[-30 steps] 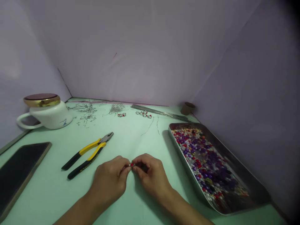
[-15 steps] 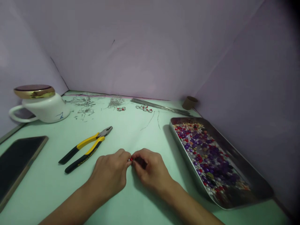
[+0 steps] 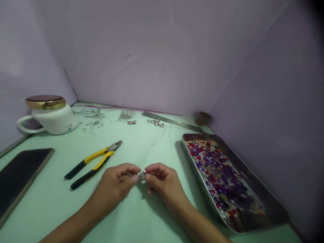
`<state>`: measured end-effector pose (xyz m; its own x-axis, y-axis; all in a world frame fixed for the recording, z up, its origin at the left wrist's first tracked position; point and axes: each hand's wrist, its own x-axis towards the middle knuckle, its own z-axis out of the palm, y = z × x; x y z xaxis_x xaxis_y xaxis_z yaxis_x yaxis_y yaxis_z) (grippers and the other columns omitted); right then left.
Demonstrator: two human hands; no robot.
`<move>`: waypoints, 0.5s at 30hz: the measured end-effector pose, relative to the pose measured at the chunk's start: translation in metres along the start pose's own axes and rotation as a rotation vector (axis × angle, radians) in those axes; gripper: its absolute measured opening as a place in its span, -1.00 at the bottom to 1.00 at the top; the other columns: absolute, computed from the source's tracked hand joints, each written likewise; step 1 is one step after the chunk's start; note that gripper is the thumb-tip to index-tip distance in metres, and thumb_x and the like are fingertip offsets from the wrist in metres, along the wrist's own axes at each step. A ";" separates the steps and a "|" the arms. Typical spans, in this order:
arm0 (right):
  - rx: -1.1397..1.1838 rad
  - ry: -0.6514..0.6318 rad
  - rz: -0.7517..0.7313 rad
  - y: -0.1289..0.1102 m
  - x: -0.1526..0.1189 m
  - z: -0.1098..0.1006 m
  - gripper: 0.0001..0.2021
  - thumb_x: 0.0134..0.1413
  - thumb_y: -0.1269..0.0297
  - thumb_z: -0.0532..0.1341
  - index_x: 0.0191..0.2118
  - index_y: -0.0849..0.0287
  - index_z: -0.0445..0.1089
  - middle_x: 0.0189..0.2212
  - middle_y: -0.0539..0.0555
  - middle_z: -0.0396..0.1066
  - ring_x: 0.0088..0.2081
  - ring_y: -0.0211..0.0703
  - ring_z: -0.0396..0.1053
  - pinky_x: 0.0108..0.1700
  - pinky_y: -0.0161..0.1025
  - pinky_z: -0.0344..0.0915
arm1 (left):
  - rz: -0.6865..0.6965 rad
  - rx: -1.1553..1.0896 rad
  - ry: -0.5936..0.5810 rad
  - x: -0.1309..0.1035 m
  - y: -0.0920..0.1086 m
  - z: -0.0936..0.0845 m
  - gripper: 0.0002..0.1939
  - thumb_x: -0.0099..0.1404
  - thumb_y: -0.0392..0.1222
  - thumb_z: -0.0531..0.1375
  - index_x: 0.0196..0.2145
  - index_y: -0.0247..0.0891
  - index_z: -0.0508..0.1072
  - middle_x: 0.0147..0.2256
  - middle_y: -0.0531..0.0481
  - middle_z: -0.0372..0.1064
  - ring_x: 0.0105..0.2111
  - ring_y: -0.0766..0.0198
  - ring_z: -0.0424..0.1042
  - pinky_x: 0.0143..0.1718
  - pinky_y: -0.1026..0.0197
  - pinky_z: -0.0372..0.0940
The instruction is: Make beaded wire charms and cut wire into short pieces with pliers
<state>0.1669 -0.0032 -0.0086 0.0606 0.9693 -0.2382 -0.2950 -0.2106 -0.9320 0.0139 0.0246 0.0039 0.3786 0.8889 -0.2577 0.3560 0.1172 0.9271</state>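
Note:
Between my hands, just above the green table, is a small beaded wire piece (image 3: 142, 175) with a silvery body and a red bead. My right hand (image 3: 163, 180) pinches it between thumb and fingers from the right. My left hand (image 3: 118, 182) has its thumb and fingertip at the piece's left end, closed on it; the exact contact is too small to make out. Left of my hands lie pliers (image 3: 97, 162) with yellow and black handles, jaws pointing away from me. Farther back lie beaded wire pieces with red beads (image 3: 156, 123) and a smaller one (image 3: 131, 123).
A metal tray (image 3: 202, 182) of mixed beads stands at the right. Long wires (image 3: 174, 122), wire scraps (image 3: 92, 116) and a brown roll (image 3: 203, 118) lie at the back. A white lidded mug (image 3: 57, 119) and a phone (image 3: 24, 175) are at the left.
Both hands have turned, and their fingers have shifted on the beaded piece, so more of its silvery part shows. The view has tilted slightly; the pliers and tray stay put.

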 end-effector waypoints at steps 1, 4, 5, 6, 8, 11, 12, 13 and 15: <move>0.012 0.002 0.005 0.000 -0.001 0.001 -0.75 -0.40 0.30 0.38 -0.49 0.26 0.39 -0.66 -0.05 0.33 -0.66 -0.37 0.22 -0.64 -0.38 0.26 | -0.004 -0.042 -0.026 -0.001 0.000 0.002 -0.75 0.08 -0.05 0.12 -0.35 -0.28 0.38 -0.69 0.18 0.10 -0.70 0.42 0.03 -0.66 0.36 -0.01; -0.001 -0.003 0.018 0.002 -0.004 0.002 -0.75 -0.38 0.28 0.38 -0.49 0.26 0.37 -0.67 -0.05 0.35 -0.69 -0.38 0.21 -0.64 -0.38 0.24 | 0.049 -0.062 -0.043 -0.006 -0.001 0.005 -0.82 0.06 -0.12 0.14 -0.40 -0.27 0.39 -0.67 0.16 0.11 -0.64 0.38 0.09 -0.60 0.34 0.05; -0.013 -0.010 0.018 0.003 -0.005 0.003 -0.75 -0.37 0.28 0.38 -0.49 0.26 0.36 -0.68 -0.05 0.34 -0.69 -0.38 0.21 -0.64 -0.38 0.22 | 0.074 -0.049 -0.037 -0.008 -0.002 0.006 -0.84 0.06 -0.14 0.14 -0.41 -0.26 0.39 -0.64 0.14 0.14 -0.61 0.37 0.12 -0.56 0.33 0.07; -0.025 -0.017 0.015 0.004 -0.006 0.003 -0.76 -0.35 0.28 0.37 -0.49 0.26 0.35 -0.69 -0.05 0.34 -0.69 -0.38 0.21 -0.64 -0.39 0.20 | 0.096 -0.030 -0.030 -0.009 -0.002 0.006 -0.85 0.07 -0.14 0.13 -0.42 -0.26 0.39 -0.61 0.12 0.16 -0.58 0.36 0.13 -0.54 0.33 0.08; -0.052 -0.020 -0.016 0.006 -0.008 0.004 -0.78 -0.31 0.29 0.35 -0.47 0.25 0.34 -0.67 -0.05 0.34 -0.67 -0.38 0.22 -0.62 -0.40 0.18 | 0.120 0.005 -0.015 -0.010 -0.003 0.005 -0.86 0.08 -0.14 0.12 -0.45 -0.26 0.38 -0.58 0.11 0.16 -0.56 0.36 0.12 -0.52 0.33 0.07; -0.114 0.023 -0.086 0.006 -0.010 0.005 -0.83 -0.23 0.29 0.31 -0.46 0.23 0.36 -0.63 -0.05 0.33 -0.64 -0.38 0.19 -0.61 -0.41 0.15 | 0.107 0.016 0.007 -0.011 -0.003 0.005 -0.85 0.09 -0.13 0.11 -0.47 -0.27 0.37 -0.61 0.14 0.11 -0.59 0.38 0.07 -0.56 0.34 0.03; -0.145 0.036 -0.101 0.006 -0.011 0.006 -0.85 -0.20 0.28 0.29 -0.47 0.23 0.37 -0.63 -0.05 0.33 -0.63 -0.37 0.19 -0.61 -0.41 0.14 | 0.089 0.013 0.024 -0.011 -0.003 0.006 -0.85 0.09 -0.13 0.11 -0.47 -0.27 0.36 -0.62 0.15 0.09 -0.60 0.39 0.06 -0.58 0.34 0.01; -0.180 0.040 -0.109 0.005 -0.011 0.005 -0.87 -0.18 0.28 0.28 -0.48 0.23 0.39 -0.63 -0.04 0.33 -0.63 -0.36 0.19 -0.60 -0.40 0.15 | 0.070 0.008 0.041 -0.011 -0.002 0.006 -0.85 0.08 -0.13 0.11 -0.48 -0.27 0.35 -0.64 0.16 0.07 -0.61 0.39 0.04 -0.59 0.35 0.00; -0.247 0.022 -0.125 0.005 -0.012 0.005 -0.89 -0.16 0.29 0.26 -0.49 0.23 0.42 -0.62 -0.01 0.37 -0.58 -0.32 0.24 -0.54 -0.37 0.18 | 0.052 -0.002 0.071 -0.011 -0.001 0.008 -0.86 0.04 -0.14 0.13 -0.51 -0.27 0.34 -0.65 0.17 0.08 -0.62 0.40 0.05 -0.59 0.36 0.00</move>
<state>0.1601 -0.0151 -0.0086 0.1030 0.9873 -0.1208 -0.0425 -0.1170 -0.9922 0.0162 0.0111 0.0034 0.3347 0.9232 -0.1891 0.3357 0.0707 0.9393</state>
